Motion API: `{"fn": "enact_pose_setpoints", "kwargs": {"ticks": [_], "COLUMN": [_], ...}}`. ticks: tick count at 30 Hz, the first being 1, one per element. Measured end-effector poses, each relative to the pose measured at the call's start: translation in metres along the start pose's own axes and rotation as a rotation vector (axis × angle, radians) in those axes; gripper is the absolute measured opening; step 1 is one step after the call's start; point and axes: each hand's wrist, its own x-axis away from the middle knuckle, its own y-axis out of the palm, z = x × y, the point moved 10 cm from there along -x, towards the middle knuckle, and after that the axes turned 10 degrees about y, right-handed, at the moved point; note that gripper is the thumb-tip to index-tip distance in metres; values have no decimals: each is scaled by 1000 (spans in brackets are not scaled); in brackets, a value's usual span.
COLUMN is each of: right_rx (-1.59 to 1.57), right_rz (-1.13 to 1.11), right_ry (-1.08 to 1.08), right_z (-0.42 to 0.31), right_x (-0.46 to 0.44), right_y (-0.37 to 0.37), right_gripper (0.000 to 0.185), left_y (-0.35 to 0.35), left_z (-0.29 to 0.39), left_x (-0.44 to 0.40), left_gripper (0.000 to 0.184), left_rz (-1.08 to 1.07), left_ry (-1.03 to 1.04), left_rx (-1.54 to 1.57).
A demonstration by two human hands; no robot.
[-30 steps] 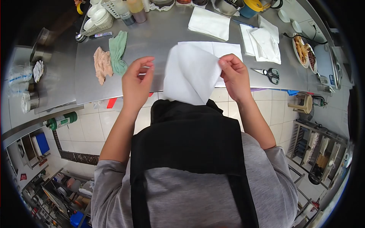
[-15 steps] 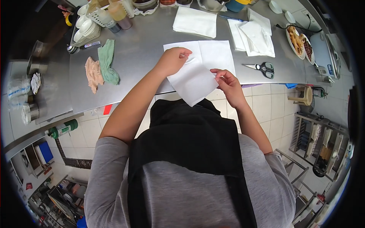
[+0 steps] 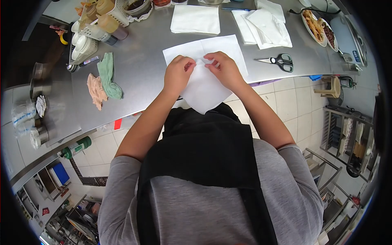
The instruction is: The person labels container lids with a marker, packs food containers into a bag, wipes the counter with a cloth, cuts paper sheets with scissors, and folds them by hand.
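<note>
A thin white paper sheet (image 3: 205, 92) lies at the counter's front edge, with a pointed corner hanging over toward the black apron. Another white sheet (image 3: 230, 48) shows behind it, with a crease line. My left hand (image 3: 178, 74) is closed, its thumb and fingers pinching the paper near the middle. From the other side my right hand (image 3: 223, 70) pinches it too, fingertips close to those of the left. A small gathered fold (image 3: 199, 62) of paper stands between the two. Scissors (image 3: 279, 62) with black handles lie to the right of the sheets.
A stack of white sheets (image 3: 195, 19) and more folded sheets (image 3: 267, 30) lie farther back on the steel counter (image 3: 147, 53). Green (image 3: 108, 75) and peach cloths (image 3: 96, 90) rest at left, near bottles (image 3: 112, 26). Plates of food (image 3: 314, 27) stand at right.
My right hand has moved left and up from the sheet's right edge to beside my left hand. The paper is now gathered between both hands. The camera view has shifted slightly.
</note>
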Motion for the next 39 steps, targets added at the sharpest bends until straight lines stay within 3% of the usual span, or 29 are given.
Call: {"fn": "enact_pose_setpoints", "kwargs": {"ticks": [7, 9, 12, 15, 17, 18, 20, 21, 22, 26, 28, 39], "right_rx": [1, 96, 34, -371, -412, -418, -423, -259, -95, 80, 121, 376], "right_rz": [-6, 67, -11, 158, 318, 322, 328, 355, 381, 398, 438, 543], "right_ry": [-86, -354, -389, -78, 80, 169, 250, 228, 206, 183, 129, 24], "right_z": [-11, -34, -68, -33, -12, 5, 41, 59, 68, 62, 65, 57], "right_x": [-8, 2, 23, 26, 17, 10, -11, -22, -29, -43, -48, -58], "right_y": [19, 14, -4, -63, -94, -98, -99, -96, -94, -79, -75, -70], "right_gripper": [21, 14, 11, 7, 7, 10, 13, 17, 21, 25, 26, 29], "left_y": [-10, -18, -21, -48, -51, -47, -55, -60, -63, -48, -48, -47], "left_z": [2, 12, 29, 55, 40, 29, 12, -3, -15, -66, -69, -79], "left_x": [5, 6, 16, 23, 31, 31, 21, 15, 7, -10, -16, -24], "left_gripper": [10, 11, 13, 15, 19, 24, 25, 26, 24, 28, 33, 36], "left_rz": [56, 63, -101, -109, -193, -256, -200, -142, -185, -146, -150, -74], "left_ry": [40, 90, 52, 185, 58, -123, -205, -289, -326, -344, -300, -275], "left_rx": [145, 153, 309, 134, 271, 459, 461, 463, 276, 152, -89, -286]}}
